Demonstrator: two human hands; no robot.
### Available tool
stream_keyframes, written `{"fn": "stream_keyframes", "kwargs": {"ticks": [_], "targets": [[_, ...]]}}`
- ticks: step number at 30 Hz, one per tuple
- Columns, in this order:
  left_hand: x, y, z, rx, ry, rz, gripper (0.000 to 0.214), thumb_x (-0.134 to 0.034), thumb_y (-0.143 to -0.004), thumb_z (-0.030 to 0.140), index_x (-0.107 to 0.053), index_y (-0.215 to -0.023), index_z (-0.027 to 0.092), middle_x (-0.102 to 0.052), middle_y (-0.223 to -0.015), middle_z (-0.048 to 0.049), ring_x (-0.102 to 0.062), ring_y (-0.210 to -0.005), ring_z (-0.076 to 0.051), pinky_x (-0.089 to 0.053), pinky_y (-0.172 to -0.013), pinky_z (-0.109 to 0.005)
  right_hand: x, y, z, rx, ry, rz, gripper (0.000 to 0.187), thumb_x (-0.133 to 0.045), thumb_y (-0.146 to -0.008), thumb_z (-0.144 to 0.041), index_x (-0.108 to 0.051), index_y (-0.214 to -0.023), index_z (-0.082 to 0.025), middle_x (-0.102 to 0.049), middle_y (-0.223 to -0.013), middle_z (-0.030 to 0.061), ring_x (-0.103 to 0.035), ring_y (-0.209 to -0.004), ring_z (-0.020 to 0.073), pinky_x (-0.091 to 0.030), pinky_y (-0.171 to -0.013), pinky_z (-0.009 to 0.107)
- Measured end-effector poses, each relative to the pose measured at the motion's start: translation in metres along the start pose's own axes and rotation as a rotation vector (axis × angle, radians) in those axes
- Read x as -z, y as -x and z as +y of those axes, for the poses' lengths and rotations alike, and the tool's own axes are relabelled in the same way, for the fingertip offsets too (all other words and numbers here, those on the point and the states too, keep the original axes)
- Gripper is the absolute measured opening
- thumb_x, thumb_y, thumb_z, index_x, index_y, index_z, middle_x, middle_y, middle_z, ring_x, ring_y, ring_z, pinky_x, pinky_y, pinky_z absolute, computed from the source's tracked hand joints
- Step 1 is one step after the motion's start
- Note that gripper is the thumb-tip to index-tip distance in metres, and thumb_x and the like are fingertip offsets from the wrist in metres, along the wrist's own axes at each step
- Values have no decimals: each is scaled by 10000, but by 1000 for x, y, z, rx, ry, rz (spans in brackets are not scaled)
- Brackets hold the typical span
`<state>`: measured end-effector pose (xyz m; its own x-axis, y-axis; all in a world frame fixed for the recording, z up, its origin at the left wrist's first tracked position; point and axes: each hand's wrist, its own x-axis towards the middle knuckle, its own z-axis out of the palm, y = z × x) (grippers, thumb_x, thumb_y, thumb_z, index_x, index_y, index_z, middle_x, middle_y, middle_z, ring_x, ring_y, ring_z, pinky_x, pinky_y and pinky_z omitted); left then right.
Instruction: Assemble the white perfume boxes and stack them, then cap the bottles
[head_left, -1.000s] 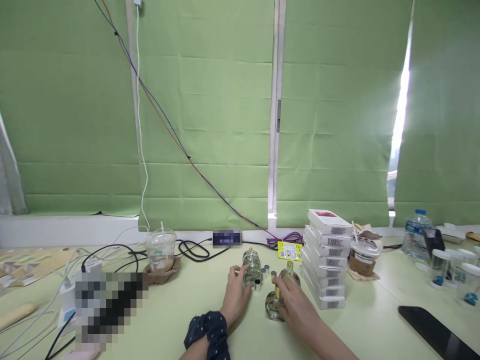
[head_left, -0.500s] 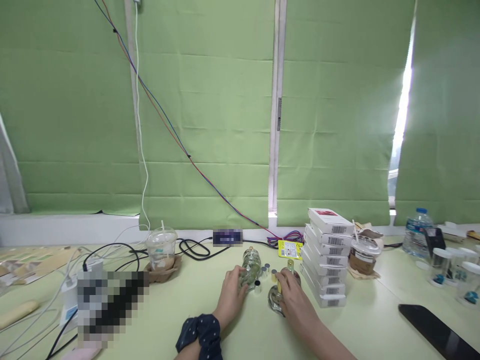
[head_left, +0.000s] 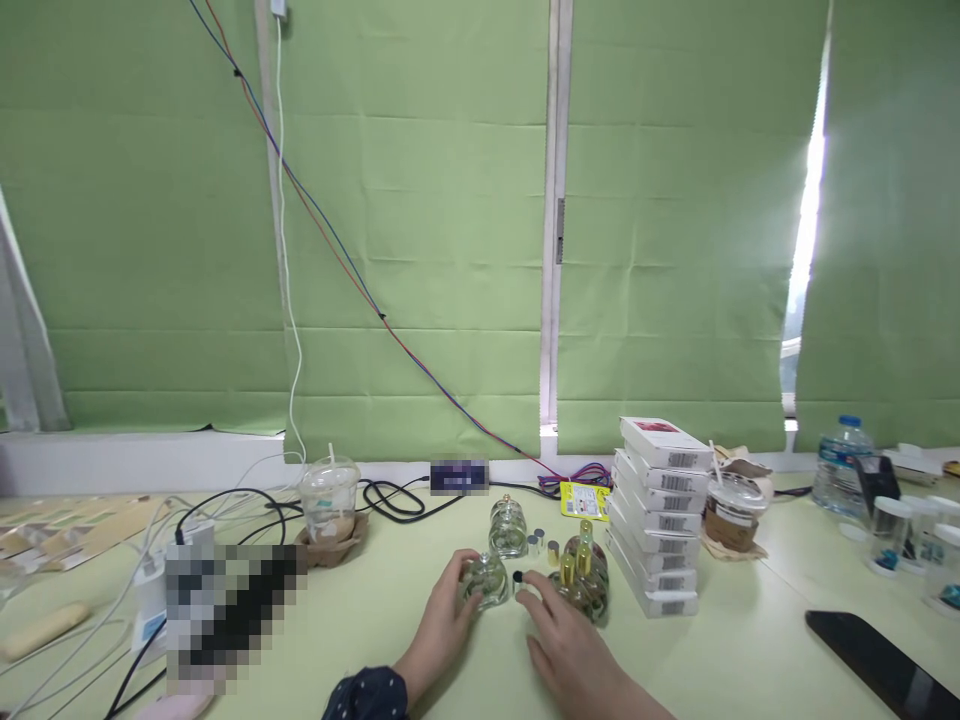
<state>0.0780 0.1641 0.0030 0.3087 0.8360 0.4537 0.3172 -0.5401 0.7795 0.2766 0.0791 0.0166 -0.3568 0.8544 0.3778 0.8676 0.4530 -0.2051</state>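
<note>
My left hand (head_left: 444, 612) is closed around the near side of a rounded clear glass bottle (head_left: 487, 580) standing on the table. My right hand (head_left: 564, 640) has its fingertips at a small silver cap with a black top (head_left: 517, 579), its thumb held apart and lower. Just behind that hand stand several squat glass bottles with gold tops (head_left: 583, 585). Farther back are more clear glass bottles (head_left: 508, 530), one behind another. Small silver caps (head_left: 533, 545) and a gold cap (head_left: 553, 553) stand between the two bottle groups.
A stack of white boxes (head_left: 664, 540) rises to the right, with a drink cup (head_left: 733, 515) behind it. A phone (head_left: 885, 660) lies far right near several clear jars (head_left: 889, 535). At left are a plastic cup (head_left: 330, 500), cables and a power strip (head_left: 195, 540).
My right hand has left the gold-topped bottles and moved left to the black-topped cap. My left hand has drawn the front glass bottle nearer, apart from those behind it.
</note>
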Motion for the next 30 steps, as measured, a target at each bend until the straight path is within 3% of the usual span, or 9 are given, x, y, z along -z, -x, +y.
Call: {"fn": "stream_keyframes", "kwargs": {"ticks": [4,8,12,17,24,30], "targets": [[1,4,0,5,38,-33,329,-525,-792,107,-506,-1095,234,-632,-1096,-73,-573,-1071,-240,-446,-928,-368,1,-1,-10,-69,-90,-185,619,-458,-783,-24,-414,-1395,-104,-237,-1553,211,-469,-1306,309,-456,-1018,401],[4,7,3,9,57,-70,327,-525,-813,114,-502,-1112,244,-630,-1097,-64,-576,-1057,-230,-439,-913,-346,-1,-3,-10,-108,-118,-226,594,-436,-811,-63,-392,-1403,-66,-149,-1573,217,-506,-1272,311,-459,-1008,401],[6,9,5,11,86,-98,331,-541,-813,111,-507,-1113,248,-631,-1072,-52,-579,-1014,-221,-435,-873,-322,-4,-6,-8,-126,-137,-223,551,-414,-821,-86,-430,-1371,-79,-140,-1581,187,-591,-1175,293,-478,-981,400],[7,10,5,15,104,-103,307,-564,-813,129,-523,-1094,245,-629,-1041,-46,-576,-964,-214,-443,-829,-304,-8,-7,-5,-129,-123,-229,578,-424,-830,-112,-393,-1405,-67,-224,-1566,174,-528,-1248,294,-428,-1040,389],[7,14,8,20,105,-104,305,-561,-806,130,-522,-1088,239,-630,-1031,-44,-577,-939,-211,-449,-818,-311,-23,-1,3,-35,-123,-74,527,-432,-823,-63,-460,-1347,-101,-477,-1394,163,-573,-1164,255,-449,-1004,342],[7,14,9,23,90,-110,313,-561,-804,127,-511,-1093,235,-618,-1034,-48,-573,-949,-212,-448,-826,-322,-35,-1,10,60,-114,148,360,-399,-807,22,-603,-1019,-186,-627,-1051,95,-612,-958,209,-490,-833,290]]}}
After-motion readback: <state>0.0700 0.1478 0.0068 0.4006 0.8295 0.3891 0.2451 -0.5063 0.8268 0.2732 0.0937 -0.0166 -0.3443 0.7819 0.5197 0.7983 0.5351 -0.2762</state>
